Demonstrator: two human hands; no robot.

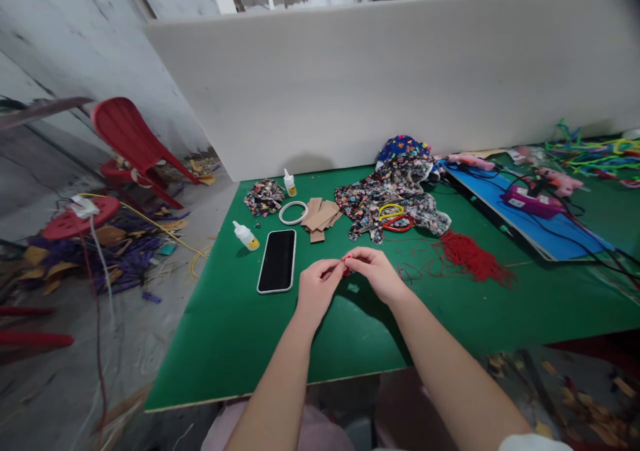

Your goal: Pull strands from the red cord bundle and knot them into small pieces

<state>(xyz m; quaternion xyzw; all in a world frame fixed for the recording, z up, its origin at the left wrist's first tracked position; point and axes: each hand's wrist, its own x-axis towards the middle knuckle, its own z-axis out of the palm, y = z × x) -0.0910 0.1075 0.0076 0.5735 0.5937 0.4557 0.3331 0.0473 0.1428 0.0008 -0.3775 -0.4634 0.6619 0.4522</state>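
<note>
My left hand (319, 285) and my right hand (374, 272) meet fingertip to fingertip above the green table (240, 344). Both pinch a small red piece (346, 271), mostly hidden by the fingers; whether it is yarn or cloth I cannot tell. A tangle of red yarn (473, 257) lies to the right, with loose strands trailing toward my right hand. Scissors with red and yellow handles (397, 223) rest on floral fabric (395, 187) just beyond. Left of my left hand lies a phone (277, 261) with a dark screen.
Two small glue bottles (246, 236), a white ring (293, 213), cardboard strips (321, 217) and a floral fabric bundle (264, 197) are at the left. A blue board (530, 217) with glue guns and cables occupies the right. A white panel (360, 91) borders the table's back.
</note>
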